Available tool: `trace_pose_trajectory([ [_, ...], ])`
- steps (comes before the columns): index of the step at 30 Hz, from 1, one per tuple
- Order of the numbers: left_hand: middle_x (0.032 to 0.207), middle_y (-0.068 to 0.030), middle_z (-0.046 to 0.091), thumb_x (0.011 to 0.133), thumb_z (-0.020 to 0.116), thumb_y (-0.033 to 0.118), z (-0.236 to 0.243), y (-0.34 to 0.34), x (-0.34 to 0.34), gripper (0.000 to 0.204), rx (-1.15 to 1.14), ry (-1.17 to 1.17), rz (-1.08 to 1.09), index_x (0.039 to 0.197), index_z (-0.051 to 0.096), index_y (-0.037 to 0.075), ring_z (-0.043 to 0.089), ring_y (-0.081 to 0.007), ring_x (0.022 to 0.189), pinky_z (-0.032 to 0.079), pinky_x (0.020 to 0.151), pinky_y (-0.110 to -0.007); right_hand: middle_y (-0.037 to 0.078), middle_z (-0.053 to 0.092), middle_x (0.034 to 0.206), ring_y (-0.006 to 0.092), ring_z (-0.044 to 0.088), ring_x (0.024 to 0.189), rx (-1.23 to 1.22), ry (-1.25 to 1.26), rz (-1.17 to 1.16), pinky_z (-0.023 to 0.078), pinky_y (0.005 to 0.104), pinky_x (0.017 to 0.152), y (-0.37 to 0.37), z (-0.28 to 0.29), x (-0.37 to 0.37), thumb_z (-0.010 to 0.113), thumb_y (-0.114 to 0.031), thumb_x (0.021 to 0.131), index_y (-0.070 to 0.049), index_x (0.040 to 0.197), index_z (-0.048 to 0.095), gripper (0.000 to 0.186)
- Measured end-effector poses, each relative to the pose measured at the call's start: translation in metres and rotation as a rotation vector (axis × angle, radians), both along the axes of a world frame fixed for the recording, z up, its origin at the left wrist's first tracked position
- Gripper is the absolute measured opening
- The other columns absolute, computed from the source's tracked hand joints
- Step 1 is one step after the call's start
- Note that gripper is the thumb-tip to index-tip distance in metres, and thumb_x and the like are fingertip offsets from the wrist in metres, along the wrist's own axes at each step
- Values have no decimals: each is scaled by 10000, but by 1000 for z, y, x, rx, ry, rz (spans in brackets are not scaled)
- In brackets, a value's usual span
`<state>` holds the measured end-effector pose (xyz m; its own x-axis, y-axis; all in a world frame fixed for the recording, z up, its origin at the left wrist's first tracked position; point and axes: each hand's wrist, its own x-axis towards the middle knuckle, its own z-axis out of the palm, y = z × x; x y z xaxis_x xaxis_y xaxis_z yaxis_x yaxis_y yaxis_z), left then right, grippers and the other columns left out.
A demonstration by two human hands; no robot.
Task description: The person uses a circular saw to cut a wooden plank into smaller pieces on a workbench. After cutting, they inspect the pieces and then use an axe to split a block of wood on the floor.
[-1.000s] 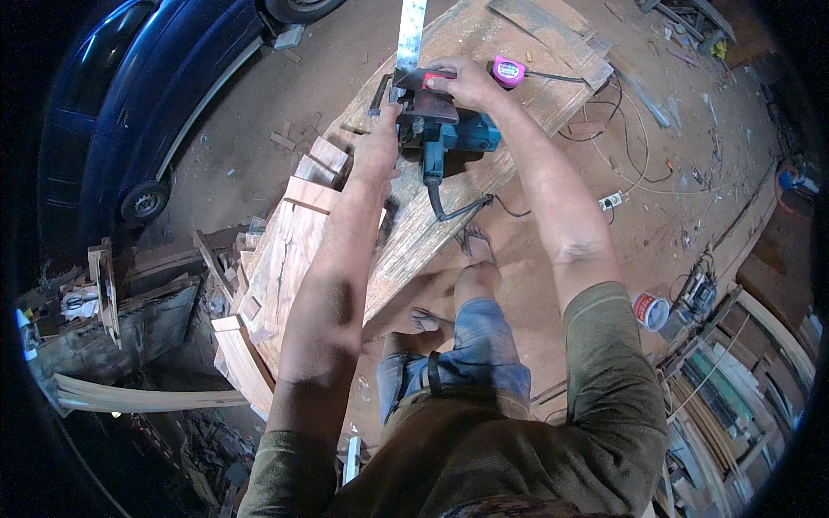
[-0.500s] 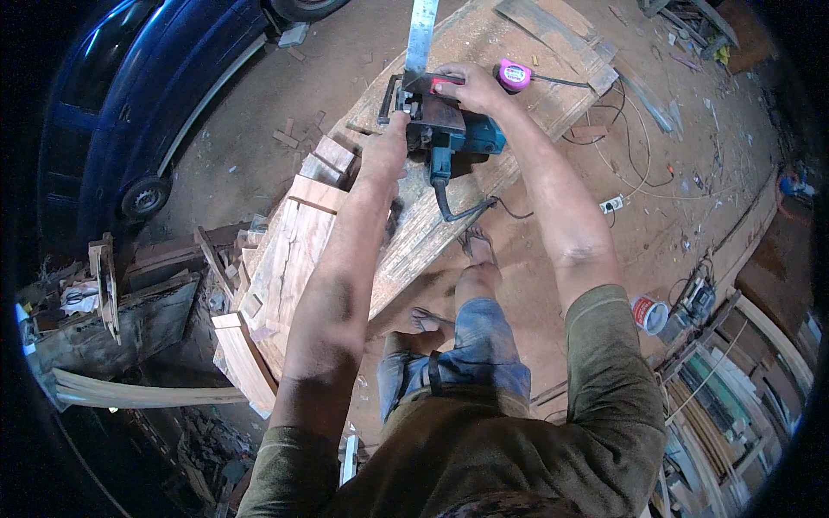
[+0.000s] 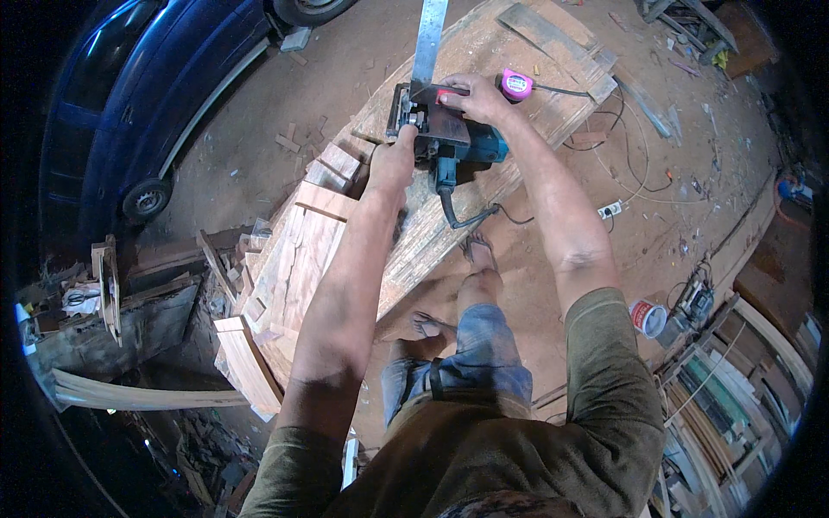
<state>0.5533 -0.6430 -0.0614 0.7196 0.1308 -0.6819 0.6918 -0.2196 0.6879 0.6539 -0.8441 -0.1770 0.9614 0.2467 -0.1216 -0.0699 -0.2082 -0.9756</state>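
Observation:
A teal corded circular saw [image 3: 484,143] lies on the wooden bench with its dark metal base plate [image 3: 447,128] facing up. My left hand [image 3: 395,159] is closed on the saw's near left side, thumb by the metal parts at the plate's edge. At the plate's far edge, my right hand [image 3: 477,97] grips the dark, red-marked stock of a try square [image 3: 428,45]. Its long steel blade points away from me. The contact between the stock and the plate is partly hidden by my fingers. A pink tape measure [image 3: 515,85] sits just right of my right hand.
The long bench [image 3: 406,268] runs diagonally, with reddish boards [image 3: 302,246] and blocks at its near left. The saw's cord [image 3: 462,220] loops over its right edge. A blue car [image 3: 164,78] stands left. A white bucket [image 3: 648,319] and stacked timber [image 3: 721,406] are at right.
The saw, the square and both hands have shifted slightly right and nearer in the picture, as my view moved a little. Both hands keep their grip.

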Motion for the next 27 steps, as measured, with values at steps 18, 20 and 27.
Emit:
trace_pose_trajectory([
  [18, 826, -71, 660, 905, 757, 419, -10, 26, -58, 404, -263, -26, 301, 960, 649, 34, 686, -266, 715, 605, 662, -412, 80, 740, 1116, 170, 673, 991, -35, -8, 50, 515, 327, 890, -3, -9, 8, 739, -148, 913, -26, 1240, 686, 352],
  [20, 803, -128, 681, 876, 769, 398, -5, 25, -56, 410, 287, -208, -61, 956, 641, 17, 699, -326, 720, 591, 656, -441, 67, 736, 1093, 157, 659, 968, 36, 64, 57, 514, 326, 857, -3, -7, 7, 742, -153, 918, -28, 1230, 686, 341],
  [27, 803, -161, 704, 938, 679, 428, -8, 22, -67, 434, 566, -400, -216, 993, 603, 5, 702, -325, 717, 571, 666, -448, 38, 724, 1051, 139, 635, 935, 57, 95, 42, 503, 316, 864, -3, 6, 5, 744, -136, 921, -15, 1206, 686, 315],
])
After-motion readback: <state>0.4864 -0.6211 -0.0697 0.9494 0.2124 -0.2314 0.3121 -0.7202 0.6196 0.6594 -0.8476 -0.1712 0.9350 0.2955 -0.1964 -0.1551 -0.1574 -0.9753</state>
